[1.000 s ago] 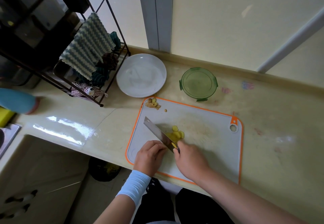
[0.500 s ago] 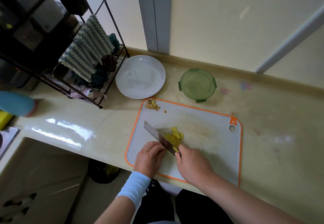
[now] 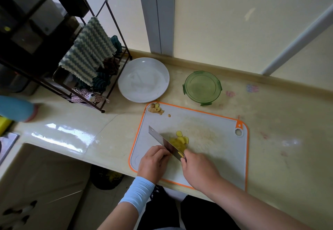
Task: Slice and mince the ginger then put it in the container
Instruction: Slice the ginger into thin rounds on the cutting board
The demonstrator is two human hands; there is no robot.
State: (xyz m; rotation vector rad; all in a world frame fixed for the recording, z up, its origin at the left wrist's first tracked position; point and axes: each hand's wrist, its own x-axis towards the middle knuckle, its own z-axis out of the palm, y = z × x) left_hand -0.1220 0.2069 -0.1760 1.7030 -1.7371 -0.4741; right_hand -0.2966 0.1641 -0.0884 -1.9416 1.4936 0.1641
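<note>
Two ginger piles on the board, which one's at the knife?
The bright yellow slices mid-board, right against the knife blade. The brownish scraps sit apart at the cutting board's far left corner.

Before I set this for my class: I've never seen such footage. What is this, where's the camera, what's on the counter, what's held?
No machine here: a person's two bare hands, filmed by one wide-angle camera on their head, looking down. The right hand holds a knife, its blade beside yellow ginger slices on an orange-edged cutting board. The left hand sits curled on the blade's other side; anything under it is hidden. Behind the board stand a white plate and a green round container; ginger trimmings lie in the board's far left corner.
</note>
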